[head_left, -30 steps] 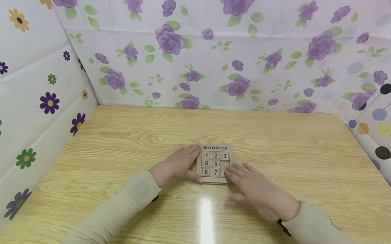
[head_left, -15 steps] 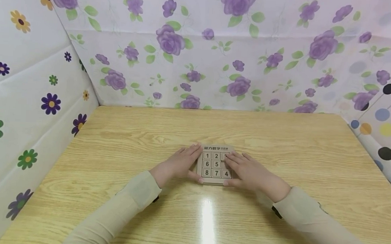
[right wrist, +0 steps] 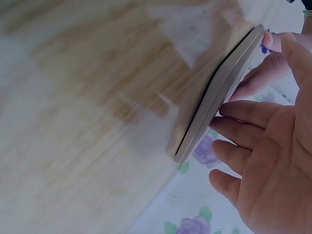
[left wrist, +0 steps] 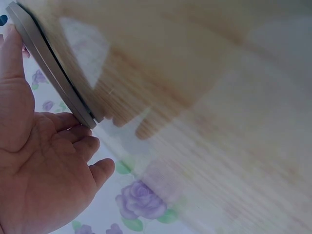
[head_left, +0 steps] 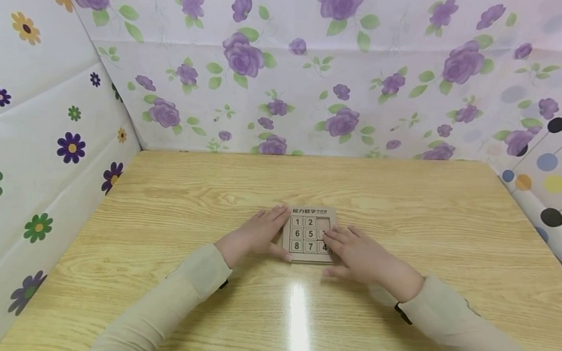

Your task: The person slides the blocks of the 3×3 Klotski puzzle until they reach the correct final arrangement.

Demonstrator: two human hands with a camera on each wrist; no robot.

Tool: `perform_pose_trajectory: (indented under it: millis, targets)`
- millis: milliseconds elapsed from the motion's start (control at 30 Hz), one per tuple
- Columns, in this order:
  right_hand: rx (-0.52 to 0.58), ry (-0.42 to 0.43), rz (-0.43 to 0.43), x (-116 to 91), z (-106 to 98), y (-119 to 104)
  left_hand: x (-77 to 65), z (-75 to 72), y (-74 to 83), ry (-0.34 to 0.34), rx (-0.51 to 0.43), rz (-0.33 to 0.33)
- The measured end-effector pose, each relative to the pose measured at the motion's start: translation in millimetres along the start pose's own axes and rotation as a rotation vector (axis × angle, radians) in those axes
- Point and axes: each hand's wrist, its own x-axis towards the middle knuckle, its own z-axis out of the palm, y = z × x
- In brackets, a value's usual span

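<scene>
I have the number puzzle (head_left: pixel 307 257) lying flat on the tabletop (head_left: pixel 204 192), straight in front of me. My left grip (head_left: pixel 257 236) is spread along its left side, fingertips against the upper edge and thumb touching the near corner. My right grip (head_left: pixel 360 255) is spread too, its fingertips resting on a tile (head_left: pixel 321 235) at the right end of the middle row, with most of that number covered; the thumb sits off to the near side, apart from the board. I can read 1 and 2 on top with a bare square to their right, 6 and 5 in the middle, then 8, 7 and a partly hidden 4. Beyond the tabletop hangs a cloth (head_left: pixel 285 91) printed with purple roses.
</scene>
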Motion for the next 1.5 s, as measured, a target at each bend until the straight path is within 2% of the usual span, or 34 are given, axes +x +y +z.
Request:
perform_pose_trajectory:
  millis: [300,567,733,933,1133,1500]
  targets:
    - [0.019,0.009,-0.004,-1.1,-2.6,0.8,2.1,0.3,-1.7,0.007,0.006,0.009]
    - [0.02,0.033,-0.009,14.6,-5.8,7.1,1.4,-1.8,-0.3,0.004,-0.003,0.008]
    - [0.028,0.017,-0.015,26.2,-7.0,5.6,1.0,-2.9,0.9,-0.005,-0.01,-0.001]
    - [0.037,-0.044,0.012,34.7,-5.0,4.9,-1.2,-3.2,2.6,-0.012,-0.019,-0.003]
    - [0.038,-0.061,0.032,31.8,-3.4,8.7,-0.6,-1.5,1.6,-0.007,-0.014,0.002]
    - [0.005,-0.015,0.023,20.9,-3.3,18.2,-2.2,-1.5,1.1,-0.003,-0.027,-0.002]
